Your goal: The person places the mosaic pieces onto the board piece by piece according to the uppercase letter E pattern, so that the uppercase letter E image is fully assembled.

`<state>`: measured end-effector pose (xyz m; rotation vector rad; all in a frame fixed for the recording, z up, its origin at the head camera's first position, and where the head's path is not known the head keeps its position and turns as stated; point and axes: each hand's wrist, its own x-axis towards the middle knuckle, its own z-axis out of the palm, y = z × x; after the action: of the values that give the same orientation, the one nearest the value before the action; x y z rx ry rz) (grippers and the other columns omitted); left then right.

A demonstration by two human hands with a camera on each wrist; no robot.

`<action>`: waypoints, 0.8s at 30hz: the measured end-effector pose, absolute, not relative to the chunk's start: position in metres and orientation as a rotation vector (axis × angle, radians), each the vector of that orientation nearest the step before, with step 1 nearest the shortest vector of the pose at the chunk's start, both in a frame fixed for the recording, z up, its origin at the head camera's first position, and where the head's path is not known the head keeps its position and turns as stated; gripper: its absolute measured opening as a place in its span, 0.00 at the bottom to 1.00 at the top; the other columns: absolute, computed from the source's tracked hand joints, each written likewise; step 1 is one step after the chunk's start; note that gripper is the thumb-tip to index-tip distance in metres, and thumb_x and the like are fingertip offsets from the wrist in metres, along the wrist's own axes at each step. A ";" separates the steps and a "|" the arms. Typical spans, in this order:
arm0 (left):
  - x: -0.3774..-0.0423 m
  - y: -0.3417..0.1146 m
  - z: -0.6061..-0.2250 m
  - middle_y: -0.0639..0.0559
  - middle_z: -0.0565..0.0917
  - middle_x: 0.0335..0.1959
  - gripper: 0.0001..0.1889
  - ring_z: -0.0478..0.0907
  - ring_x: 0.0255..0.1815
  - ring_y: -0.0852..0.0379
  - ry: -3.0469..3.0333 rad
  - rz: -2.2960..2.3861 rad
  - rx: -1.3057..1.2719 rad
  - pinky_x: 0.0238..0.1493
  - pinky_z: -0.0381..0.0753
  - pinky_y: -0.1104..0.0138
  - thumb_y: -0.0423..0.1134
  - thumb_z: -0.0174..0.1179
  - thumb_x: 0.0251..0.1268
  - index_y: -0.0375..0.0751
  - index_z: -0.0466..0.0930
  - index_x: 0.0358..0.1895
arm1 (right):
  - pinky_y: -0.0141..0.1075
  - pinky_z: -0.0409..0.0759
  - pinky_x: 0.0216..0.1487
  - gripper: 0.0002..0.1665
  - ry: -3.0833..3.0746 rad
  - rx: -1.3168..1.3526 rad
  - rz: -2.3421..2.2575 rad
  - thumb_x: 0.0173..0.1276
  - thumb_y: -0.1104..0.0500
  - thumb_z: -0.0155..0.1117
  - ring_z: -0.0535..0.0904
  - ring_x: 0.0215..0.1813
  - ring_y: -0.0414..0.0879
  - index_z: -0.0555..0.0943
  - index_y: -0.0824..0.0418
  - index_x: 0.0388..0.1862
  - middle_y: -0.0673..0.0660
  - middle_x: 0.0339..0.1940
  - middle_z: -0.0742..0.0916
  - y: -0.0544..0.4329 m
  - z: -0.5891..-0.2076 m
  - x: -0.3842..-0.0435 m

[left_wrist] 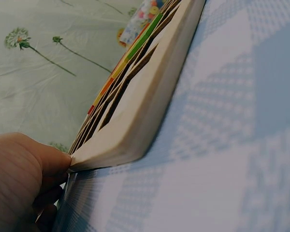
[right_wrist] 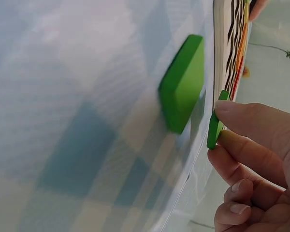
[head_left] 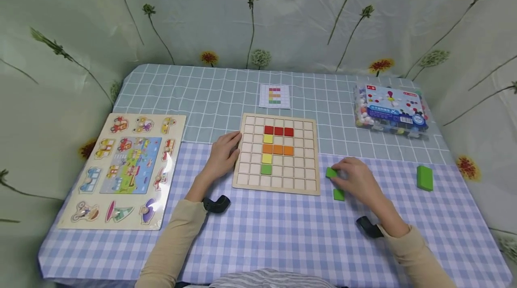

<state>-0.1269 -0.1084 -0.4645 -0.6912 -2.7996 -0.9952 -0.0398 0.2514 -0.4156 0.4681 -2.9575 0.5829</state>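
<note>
A wooden grid board (head_left: 282, 183) lies flat in the middle of the table. Set in its cells are red tiles (head_left: 278, 131), orange tiles (head_left: 278, 149), yellow tiles (head_left: 267, 159) and one green tile (head_left: 266, 169). My left hand (head_left: 221, 155) touches the board's left edge with its thumb and fingers; the left wrist view shows the thumb tip (left_wrist: 58, 159) against the rim. To the right of the board, my right hand (head_left: 357, 180) pinches a green square tile (right_wrist: 215, 126) between thumb and fingers. A second green square tile (head_left: 339, 194) lies on the cloth just below that hand.
A pattern card (head_left: 274, 96) lies behind the board. On the left is a vehicle puzzle board (head_left: 171, 180). A clear box of colored beads (head_left: 391, 111) stands at back right, with a green block (head_left: 424, 178) nearer on the right.
</note>
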 end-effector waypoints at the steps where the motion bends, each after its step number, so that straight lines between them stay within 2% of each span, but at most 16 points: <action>1: -0.127 -0.108 -0.464 0.37 0.71 0.65 0.24 0.66 0.65 0.37 -2.798 -0.995 -0.691 0.57 0.65 0.42 0.32 0.52 0.64 0.30 0.68 0.64 | 0.44 0.76 0.37 0.12 -2.947 0.485 0.589 0.48 0.65 0.73 0.79 0.35 0.51 0.85 0.67 0.34 0.58 0.30 0.85 0.249 -0.415 -0.041; 24: -0.125 -0.108 -0.460 0.37 0.71 0.65 0.24 0.66 0.66 0.38 -2.812 -1.030 -0.677 0.58 0.64 0.41 0.32 0.51 0.64 0.31 0.68 0.64 | 0.39 0.78 0.41 0.12 -2.932 0.736 0.694 0.49 0.62 0.73 0.77 0.38 0.47 0.86 0.65 0.34 0.56 0.32 0.85 0.175 -0.415 -0.064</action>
<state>-0.1253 -0.1077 -0.4605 -0.6769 -2.8121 -1.0299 -0.0642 0.1751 -0.4153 0.7363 -2.9321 0.6945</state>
